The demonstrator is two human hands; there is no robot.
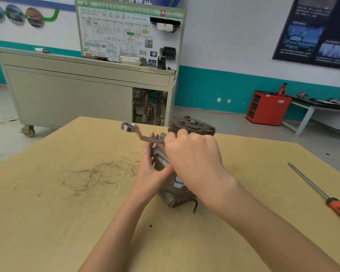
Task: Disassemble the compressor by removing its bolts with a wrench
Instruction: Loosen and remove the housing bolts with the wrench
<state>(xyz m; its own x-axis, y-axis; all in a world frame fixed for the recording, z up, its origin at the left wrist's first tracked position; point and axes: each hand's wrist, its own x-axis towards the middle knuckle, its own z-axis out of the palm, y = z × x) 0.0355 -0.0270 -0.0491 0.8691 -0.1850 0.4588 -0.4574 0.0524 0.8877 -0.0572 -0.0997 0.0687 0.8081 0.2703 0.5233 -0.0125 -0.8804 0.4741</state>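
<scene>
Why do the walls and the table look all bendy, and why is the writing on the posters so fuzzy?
Head view: the wide-angle lens bows straight lines near the edges, so the table edge and the teal wall stripe curve. The dark poster and the diagram board are far off and soft, so their text is unreadable. The right hand, wrench and compressor are slightly blurred. Light is even, with faint shadows and no glare.

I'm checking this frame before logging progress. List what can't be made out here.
1. Head view: the right hand covers the wrench end near the compressor, so whether it sits on a bolt is hidden.
2. The screwdriver handle is cut off by the right edge.
3. The compressor's label is too blurred to read.
</scene>
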